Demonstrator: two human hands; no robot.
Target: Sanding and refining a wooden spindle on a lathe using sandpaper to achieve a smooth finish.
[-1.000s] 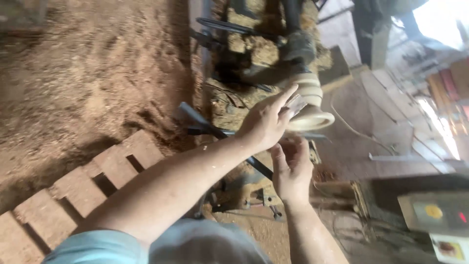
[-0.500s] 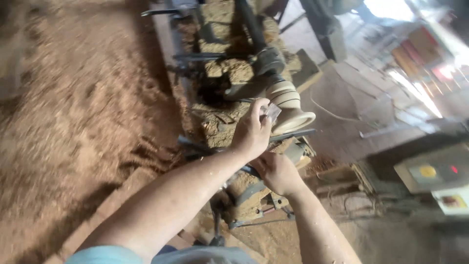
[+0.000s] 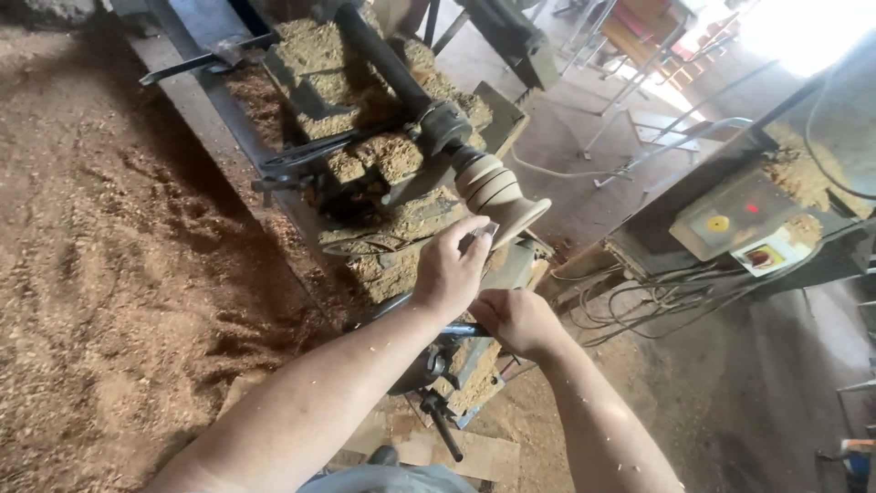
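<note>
You stand in a workshop whose floor (image 3: 100,274) is thick with sawdust, and the lathe (image 3: 365,173) runs away from you, its bed heaped with shavings. On its spindle sits the workpiece (image 3: 500,194), a pale turned piece of wood with ringed bands that flares to a wide disc at the end facing you.

Your left hand (image 3: 449,272) is raised just below and in front of that disc. Its fingers (image 3: 464,239) are curled in, pinched shut on a small grey scrap (image 3: 484,232), perhaps abrasive paper; I cannot tell for sure. The scrap sits at the fingertips, right against the lower edge of the disc, so the workpiece lies just above and beyond your fingers, touching or nearly touching the scrap.

Your right hand (image 3: 516,319) is lower, nearer to you than the workpiece and just beside the left wrist. It is closed in a fist around a dark bar (image 3: 461,330) that runs across under the left forearm. What the bar is part of is hidden by your arms.

To the right of the lathe, well apart from it, stands a control box (image 3: 730,224) with a yellow and a red button, and loose cables (image 3: 639,301) trail over the floor between it and the lathe. A long-handled tool (image 3: 196,62) lies on the far left of the lathe bed.
</note>
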